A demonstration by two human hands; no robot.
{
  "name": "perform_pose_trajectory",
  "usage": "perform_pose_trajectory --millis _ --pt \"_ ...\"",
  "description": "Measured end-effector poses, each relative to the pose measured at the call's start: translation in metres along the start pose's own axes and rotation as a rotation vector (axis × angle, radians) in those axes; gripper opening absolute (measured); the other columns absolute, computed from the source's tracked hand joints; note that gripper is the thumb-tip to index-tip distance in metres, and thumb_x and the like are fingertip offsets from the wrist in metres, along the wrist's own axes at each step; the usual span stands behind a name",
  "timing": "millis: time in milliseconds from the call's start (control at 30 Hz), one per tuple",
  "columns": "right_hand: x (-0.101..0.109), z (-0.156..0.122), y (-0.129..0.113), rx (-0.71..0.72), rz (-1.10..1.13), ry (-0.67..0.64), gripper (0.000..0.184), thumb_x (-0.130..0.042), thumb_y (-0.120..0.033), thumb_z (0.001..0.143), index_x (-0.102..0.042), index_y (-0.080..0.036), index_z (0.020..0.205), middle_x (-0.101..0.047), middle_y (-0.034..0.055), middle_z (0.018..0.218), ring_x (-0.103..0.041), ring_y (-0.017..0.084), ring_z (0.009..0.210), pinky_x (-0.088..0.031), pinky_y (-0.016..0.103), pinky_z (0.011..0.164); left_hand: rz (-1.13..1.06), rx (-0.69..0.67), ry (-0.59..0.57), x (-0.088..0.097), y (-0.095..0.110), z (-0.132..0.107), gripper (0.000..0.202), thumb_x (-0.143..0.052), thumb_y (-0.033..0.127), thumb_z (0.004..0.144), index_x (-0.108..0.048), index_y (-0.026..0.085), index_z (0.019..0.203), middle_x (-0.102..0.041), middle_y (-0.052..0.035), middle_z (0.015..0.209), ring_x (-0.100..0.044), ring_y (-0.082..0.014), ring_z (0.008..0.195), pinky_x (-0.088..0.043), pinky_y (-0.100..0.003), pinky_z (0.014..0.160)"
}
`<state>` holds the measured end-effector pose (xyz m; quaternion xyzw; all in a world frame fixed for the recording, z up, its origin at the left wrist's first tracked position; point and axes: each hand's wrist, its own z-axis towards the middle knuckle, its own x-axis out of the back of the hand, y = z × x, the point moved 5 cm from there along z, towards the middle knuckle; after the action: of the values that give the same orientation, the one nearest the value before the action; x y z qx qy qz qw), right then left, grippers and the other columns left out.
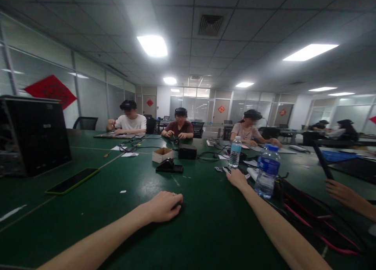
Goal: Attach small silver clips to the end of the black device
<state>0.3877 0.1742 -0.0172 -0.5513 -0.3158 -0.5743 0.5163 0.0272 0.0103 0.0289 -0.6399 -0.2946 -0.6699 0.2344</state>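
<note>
My left hand rests on the green table, its fingers curled in and nothing visible in them. Farther forward, my right hand reaches to a small silver-and-dark item at its fingertips; the fingers are bent round it, and its kind is too small to make out. Just behind that hand stands a small clear water bottle with a light blue label. To its right is a larger water bottle with a blue cap and label. Ahead of my left hand sits a black stand-like piece on a flat base.
A small open cardboard box and a black box stand mid-table. On the left are a green-edged phone and a computer case. At right, another person's hand holds a dark flat object. Several people sit opposite.
</note>
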Motion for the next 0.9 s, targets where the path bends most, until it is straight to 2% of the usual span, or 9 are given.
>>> perform_pose_trajectory --millis 100,600,900 --pt "-0.0008 0.0012 -0.0003 -0.024 0.006 0.009 0.040 -0.043 -0.035 0.093 -0.065 -0.007 0.112 -0.059 0.0233 0.118 -0.062 0.031 0.105 -0.048 0.036 0.084 0.004 -0.001 0.000 -0.0004 -0.0001 0.0000 0.014 -0.045 0.027 0.094 -0.052 0.024 0.105 -0.064 -0.0024 0.097 -0.062 -0.0190 0.085 -0.047 -0.031 0.074" --pt "-0.0037 0.0033 -0.0003 -0.034 0.025 0.041 0.039 -0.044 -0.036 0.093 -0.066 -0.009 0.110 -0.061 0.0208 0.116 -0.063 0.030 0.103 -0.048 0.035 0.083 -0.048 0.027 -0.015 0.0051 0.0033 -0.0025 0.015 -0.044 0.028 0.094 -0.054 0.024 0.104 -0.064 -0.0030 0.096 -0.061 -0.0198 0.085 -0.047 -0.034 0.076" --pt "-0.0015 0.0001 0.0013 -0.038 0.031 0.039 0.040 -0.044 -0.037 0.093 -0.064 -0.008 0.113 -0.060 0.0206 0.116 -0.062 0.030 0.105 -0.048 0.034 0.084 -0.029 0.022 -0.003 0.0013 0.0006 0.0002 0.016 -0.044 0.028 0.094 -0.054 0.023 0.105 -0.064 -0.0044 0.097 -0.061 -0.0207 0.086 -0.047 -0.034 0.077"
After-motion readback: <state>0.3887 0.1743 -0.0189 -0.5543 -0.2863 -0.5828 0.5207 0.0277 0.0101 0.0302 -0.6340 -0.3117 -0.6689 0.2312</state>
